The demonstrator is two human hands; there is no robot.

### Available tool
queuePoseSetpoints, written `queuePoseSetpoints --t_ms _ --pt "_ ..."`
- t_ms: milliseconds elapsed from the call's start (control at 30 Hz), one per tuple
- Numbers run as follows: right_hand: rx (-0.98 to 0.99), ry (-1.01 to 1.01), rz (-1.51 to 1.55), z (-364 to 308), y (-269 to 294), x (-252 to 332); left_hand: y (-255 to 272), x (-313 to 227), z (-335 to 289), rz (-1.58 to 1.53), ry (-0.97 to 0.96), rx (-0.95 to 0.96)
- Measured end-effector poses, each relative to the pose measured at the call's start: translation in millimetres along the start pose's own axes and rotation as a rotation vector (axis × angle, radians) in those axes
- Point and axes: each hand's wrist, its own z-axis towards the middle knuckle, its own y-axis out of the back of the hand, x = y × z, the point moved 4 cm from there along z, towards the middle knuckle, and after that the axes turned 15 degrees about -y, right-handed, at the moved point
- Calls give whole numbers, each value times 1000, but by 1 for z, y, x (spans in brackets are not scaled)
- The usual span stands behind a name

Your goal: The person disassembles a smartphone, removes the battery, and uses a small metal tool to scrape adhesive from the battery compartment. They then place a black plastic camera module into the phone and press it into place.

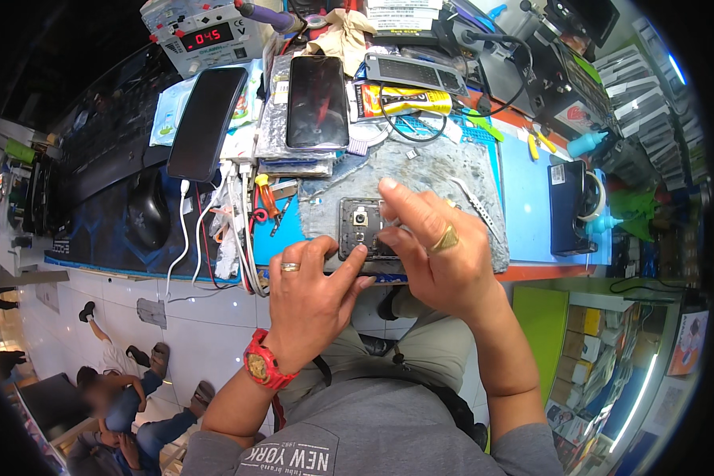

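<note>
An opened phone (360,230), dark-framed with its inner parts and camera module showing, lies on the worn grey work mat (420,166). My left hand (305,289) holds it at the left and near edges, with fingertips pressed on the frame. A ring is on that hand and a red watch (266,361) on its wrist. Above the phone's right side hovers my right hand (440,250), index finger and thumb apart, with nothing visible between them. This hand hides the phone's right part. White-handled tweezers (477,208) lie on the mat to the right.
Two dark phones (207,123) (317,103) lie beyond and to the left, near white cables (184,230). An orange-handled screwdriver (266,194) is left of the mat. A power supply (202,40) stands at the back left, a dark blue box (570,208) at right.
</note>
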Motion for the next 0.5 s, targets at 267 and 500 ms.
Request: queuePoseSetpoints --t_ms 267,500 --pt "23 -44 -7 -3 -1 -4 -1 0 -1 -7 -2 -15" --pt "22 -172 81 -6 -6 -4 -1 1 1 -24 4 -19"
